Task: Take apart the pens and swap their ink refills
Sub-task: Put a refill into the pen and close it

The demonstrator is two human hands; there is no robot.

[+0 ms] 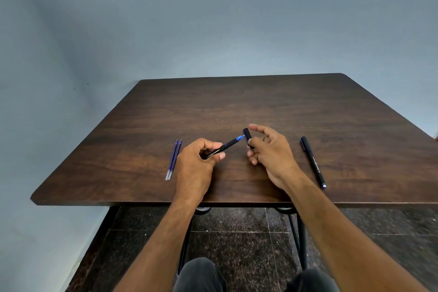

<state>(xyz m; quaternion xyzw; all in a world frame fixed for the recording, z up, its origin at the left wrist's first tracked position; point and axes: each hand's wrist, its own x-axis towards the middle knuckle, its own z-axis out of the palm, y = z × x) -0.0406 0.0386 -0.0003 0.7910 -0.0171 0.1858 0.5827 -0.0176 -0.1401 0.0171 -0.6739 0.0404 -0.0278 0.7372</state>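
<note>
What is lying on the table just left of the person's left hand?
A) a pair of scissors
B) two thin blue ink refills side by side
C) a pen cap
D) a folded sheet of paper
B: two thin blue ink refills lie side by side on the table, just beside the left hand, which grips a pen.

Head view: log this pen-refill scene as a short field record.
left hand: grips uncapped black pen, tip toward the cap
right hand: holds pen cap just off the tip
spare refills: two blue ones side by side, left of the left hand
second pen: capped, lying right of the right hand
surface: dark wooden table
</note>
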